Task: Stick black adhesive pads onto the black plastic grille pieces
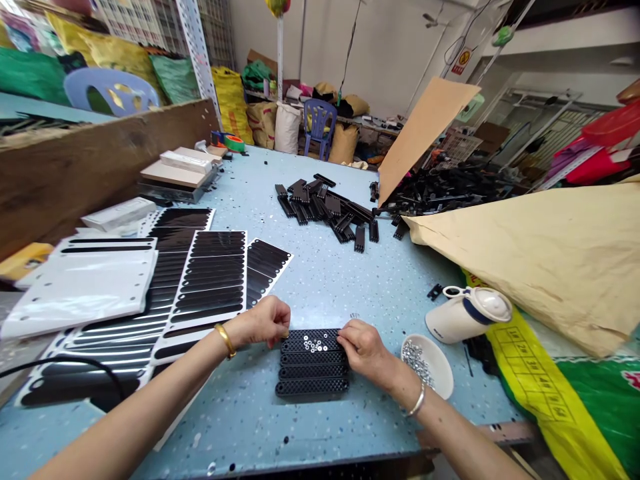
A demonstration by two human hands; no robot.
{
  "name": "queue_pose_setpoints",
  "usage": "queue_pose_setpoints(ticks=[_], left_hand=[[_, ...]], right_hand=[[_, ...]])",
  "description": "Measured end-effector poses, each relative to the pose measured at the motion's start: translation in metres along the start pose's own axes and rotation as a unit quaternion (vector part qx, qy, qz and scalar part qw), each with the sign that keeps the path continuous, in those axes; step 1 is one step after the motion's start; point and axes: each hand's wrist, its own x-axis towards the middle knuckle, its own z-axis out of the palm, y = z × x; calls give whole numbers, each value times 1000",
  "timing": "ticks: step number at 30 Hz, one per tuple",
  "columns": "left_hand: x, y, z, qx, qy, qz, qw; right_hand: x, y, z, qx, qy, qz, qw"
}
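Observation:
Several black plastic strips with a lattice surface (313,372) lie side by side on the table in front of me. On the farther strips sits a loose cluster of small silvery rings (315,344), like nuts or washers. My left hand (270,320) is closed in a pinch at the left end of the farthest strip. At that strip's right end, my right hand (364,345) is also pinched. Whatever lies between the fingertips of either hand is hidden. Close to my right wrist stands a white bowl (444,373) holding many small metal pieces (416,360).
Sheets of black adhesive strips (207,280) and a white stack (85,283) cover the left side. A pile of black plastic parts (330,207) lies farther back. A white lidded cup (457,317), brown paper (525,247) and a cardboard panel (425,133) are on the right.

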Motion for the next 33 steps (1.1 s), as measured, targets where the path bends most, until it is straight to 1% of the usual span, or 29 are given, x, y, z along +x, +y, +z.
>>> queue_pose_setpoints(ticks=[2,7,10,14,18,22,25,27,28,31,32,33], left_hand=[[-1,0,1,11,6,7,1000],[-5,1,-1,28,1,14,1000],[-9,1,0,42,14,18,999],[-16,-3,4,73,44,33,996],[-26,-7,12,136,107,72,982],[-42,-15,24,227,175,128,949],[-52,-25,35,277,191,159,928],[-55,-31,41,319,191,171,912],[-57,-33,43,356,190,176,898],[-59,-28,44,496,161,190,832],[-60,-23,43,530,141,195,814],[-61,-17,41,545,120,201,805]], right_hand=[[0,0,0,1,1,-1,1000],[0,-1,0,2,1,-2,1000],[0,-1,0,-1,2,0,1000],[-1,0,1,-3,1,-1,1000],[-1,1,2,-4,3,-2,1000],[-2,1,3,-5,6,-1,1000],[-2,1,3,-6,5,0,1000],[-2,1,3,-7,2,1,1000],[-2,1,2,-7,1,1,1000],[-1,0,0,-9,-6,0,1000],[-1,0,0,-10,-8,0,1000],[-1,-1,-1,-12,-10,0,1000]])
